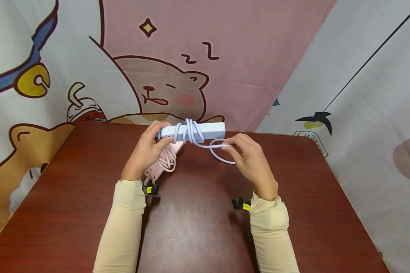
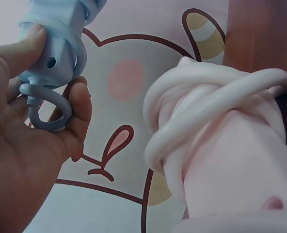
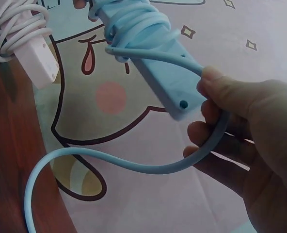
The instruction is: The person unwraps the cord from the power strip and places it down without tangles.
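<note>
My left hand (image 1: 146, 150) grips one end of a light blue power strip (image 1: 213, 131), holding it level above the table. Several turns of its blue cord (image 1: 190, 131) wrap round the strip's middle. A loose length of that cord (image 3: 158, 168) runs to my right hand (image 1: 249, 157), where thumb and fingers pinch it just off the strip's other end. In the left wrist view the cord leaves the gripped end in a small loop (image 2: 56, 125). Below and behind the left hand is a pink power strip (image 1: 152, 172), wound with its own pale cord (image 1: 167, 158).
The dark red-brown table (image 1: 188, 235) spreads beneath both hands. Along its far edge hangs a cartoon-printed cloth (image 1: 246, 49). Small black devices with yellow labels sit at the left wrist (image 1: 151, 189) and right wrist (image 1: 240, 204).
</note>
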Demonstrator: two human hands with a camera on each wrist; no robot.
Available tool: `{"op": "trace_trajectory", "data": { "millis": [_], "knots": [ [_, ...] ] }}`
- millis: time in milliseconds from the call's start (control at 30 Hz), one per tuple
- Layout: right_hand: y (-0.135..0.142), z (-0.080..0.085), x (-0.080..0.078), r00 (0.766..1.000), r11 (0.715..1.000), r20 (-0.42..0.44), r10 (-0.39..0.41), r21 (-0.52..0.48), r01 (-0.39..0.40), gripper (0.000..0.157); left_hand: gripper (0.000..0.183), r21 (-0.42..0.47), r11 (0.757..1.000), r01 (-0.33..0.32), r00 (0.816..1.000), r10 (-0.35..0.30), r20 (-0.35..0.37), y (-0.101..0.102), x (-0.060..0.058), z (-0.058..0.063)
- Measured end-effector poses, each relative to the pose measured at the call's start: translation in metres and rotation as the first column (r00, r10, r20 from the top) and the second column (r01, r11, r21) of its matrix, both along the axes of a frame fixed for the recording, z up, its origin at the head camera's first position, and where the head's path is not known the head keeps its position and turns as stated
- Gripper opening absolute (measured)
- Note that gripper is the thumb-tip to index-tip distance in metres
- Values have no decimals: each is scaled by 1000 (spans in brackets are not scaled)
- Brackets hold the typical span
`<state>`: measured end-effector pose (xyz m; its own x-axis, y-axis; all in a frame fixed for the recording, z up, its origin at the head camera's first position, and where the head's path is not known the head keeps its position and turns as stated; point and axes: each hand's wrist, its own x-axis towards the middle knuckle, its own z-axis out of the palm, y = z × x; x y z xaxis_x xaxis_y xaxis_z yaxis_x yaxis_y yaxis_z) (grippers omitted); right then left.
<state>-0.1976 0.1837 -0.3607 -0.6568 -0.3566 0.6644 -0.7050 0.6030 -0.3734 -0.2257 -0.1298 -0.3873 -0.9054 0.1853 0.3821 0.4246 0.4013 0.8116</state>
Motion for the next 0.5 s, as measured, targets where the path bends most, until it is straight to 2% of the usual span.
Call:
{"op": "trace_trajectory", "data": {
  "millis": [267,500],
  "knots": [
    [7,-6,-4,996,996,87,37,-80,-30,8,30,30,1000,1,1000,-1,25,-1,1,1],
    [10,-8,-7,989,991,144,24,-135,-4,5,30,46,999,3,1000,-4,23,-2,1,2]
  ]
}}
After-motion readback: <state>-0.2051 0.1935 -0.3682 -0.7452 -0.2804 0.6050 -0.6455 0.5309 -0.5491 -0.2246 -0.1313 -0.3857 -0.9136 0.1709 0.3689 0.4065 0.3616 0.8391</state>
